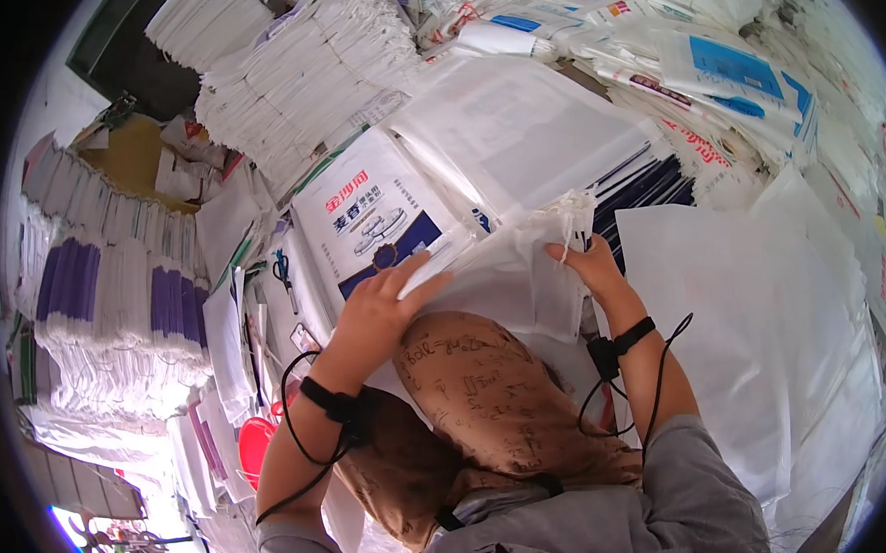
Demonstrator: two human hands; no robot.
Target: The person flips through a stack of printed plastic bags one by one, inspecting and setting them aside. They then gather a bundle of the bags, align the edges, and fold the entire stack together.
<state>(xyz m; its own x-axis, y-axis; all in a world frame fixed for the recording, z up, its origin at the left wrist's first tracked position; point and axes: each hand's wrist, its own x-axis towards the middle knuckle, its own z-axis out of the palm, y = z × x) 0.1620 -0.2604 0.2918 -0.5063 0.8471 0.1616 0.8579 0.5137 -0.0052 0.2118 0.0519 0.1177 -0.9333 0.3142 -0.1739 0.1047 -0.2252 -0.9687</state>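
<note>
A translucent white sack (518, 278) lies across my lap, its upper edge raised and creased. My left hand (375, 315) has the sack's left edge between its thumb and fingers. At the sack's upper right corner, where loose threads hang, my right hand (591, 267) pinches the material. Just beyond my left hand lies a printed flour sack (365, 215) with red and blue characters, on top of a pile. Beside it, a pile of plain white sacks (536, 136) shows dark blue edges on its right side.
Tall stacks of folded sacks (297, 79) rise at the back left, and purple-banded stacks (123, 293) stand at the left. Loose white sacks (746, 331) spread on the right. Scissors (281, 269) and a red object (257, 449) are at my left. A brown patterned cover (490, 399) lies over my legs.
</note>
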